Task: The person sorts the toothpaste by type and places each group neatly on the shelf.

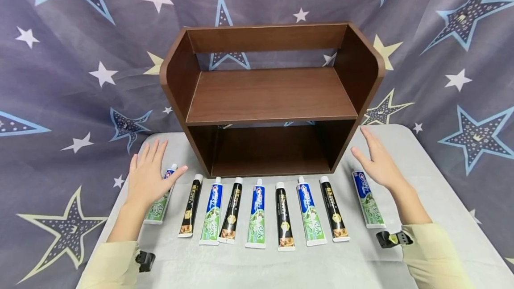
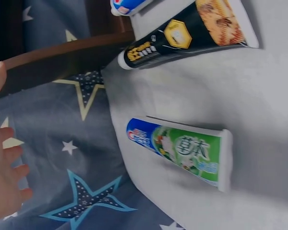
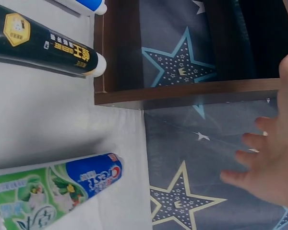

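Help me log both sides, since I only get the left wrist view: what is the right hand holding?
Observer: Nothing; in the head view the right hand is up with its fingers extended.
Operator: Which tube lies nearest to it?
Observer: A blue-and-green toothpaste tube, the rightmost in the row.
Operator: And how many tubes does the whole row have?
Observer: Nine: five blue-and-green ones alternating with four black tubes.
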The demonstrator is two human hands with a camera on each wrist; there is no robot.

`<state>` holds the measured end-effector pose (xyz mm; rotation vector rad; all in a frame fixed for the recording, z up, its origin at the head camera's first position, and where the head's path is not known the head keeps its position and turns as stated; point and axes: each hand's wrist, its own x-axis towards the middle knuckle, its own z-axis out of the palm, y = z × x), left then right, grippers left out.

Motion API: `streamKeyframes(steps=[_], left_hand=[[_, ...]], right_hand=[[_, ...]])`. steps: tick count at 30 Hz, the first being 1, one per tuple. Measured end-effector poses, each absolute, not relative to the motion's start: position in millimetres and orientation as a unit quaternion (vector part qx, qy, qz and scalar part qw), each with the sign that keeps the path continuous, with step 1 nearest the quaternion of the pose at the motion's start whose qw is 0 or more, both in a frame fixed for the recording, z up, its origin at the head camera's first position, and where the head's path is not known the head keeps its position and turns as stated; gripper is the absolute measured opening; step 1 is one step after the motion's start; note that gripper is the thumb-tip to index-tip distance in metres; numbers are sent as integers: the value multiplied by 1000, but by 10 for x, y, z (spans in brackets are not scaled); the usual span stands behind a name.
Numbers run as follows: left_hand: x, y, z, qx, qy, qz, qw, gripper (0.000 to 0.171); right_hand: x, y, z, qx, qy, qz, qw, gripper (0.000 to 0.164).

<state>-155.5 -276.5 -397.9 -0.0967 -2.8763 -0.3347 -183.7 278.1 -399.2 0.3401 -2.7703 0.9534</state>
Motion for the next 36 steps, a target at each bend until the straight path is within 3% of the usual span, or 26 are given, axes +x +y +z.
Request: streamKeyframes(steps=[8, 18, 26, 36], left_hand=[[-1559, -2863, -4125, -35, -979, -144, 141, 87], [-1573, -2975, -4362, -24, -975, -172, 140, 72], [-1533, -3079, -4501, -5, -977, -190, 94, 66], [-1495, -3149, -4666, 21, -981, -190, 34, 64]], right_hand=[[-1857, 2712, -4007, 114, -906, 378, 149, 59], [-1929, 2624, -4039, 109, -884, 430, 147, 54], [-1946, 2576, -4071, 92, -873, 453, 158, 51], [-1979, 2515, -4065, 82, -803, 546, 224, 36]])
